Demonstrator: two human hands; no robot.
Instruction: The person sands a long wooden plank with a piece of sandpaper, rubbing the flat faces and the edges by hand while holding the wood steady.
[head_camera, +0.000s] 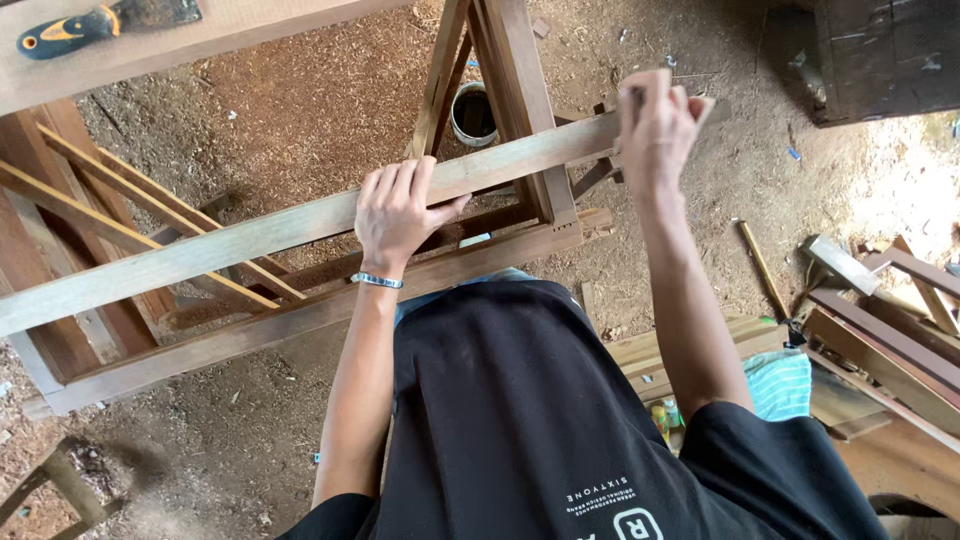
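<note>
Sawdust and wood chips cover the dirt floor of a workshop, seen from above over a person in a black shirt. A wooden frame stands in front of the person, built of reddish rails and slanted struts, and a long pale slat lies across it, running from the lower left up towards the upper right. The left hand rests palm down on the slat near its middle, fingers spread over the top face and thumb hooked round the near edge, so it grips the slat loosely; a bracelet circles that wrist. The right hand is at the far right end of the slat, fingers curled tight into a near fist on the wood; whether it holds something small against the slat I cannot tell, as the hand is blurred. Beyond the frame, an open tin sits on the floor between the uprights. At the top left a board carries a tool with a blue and yellow handle. To the right, loose offcuts lie piled on the ground, near a striped cloth beside the person's right arm.
</note>
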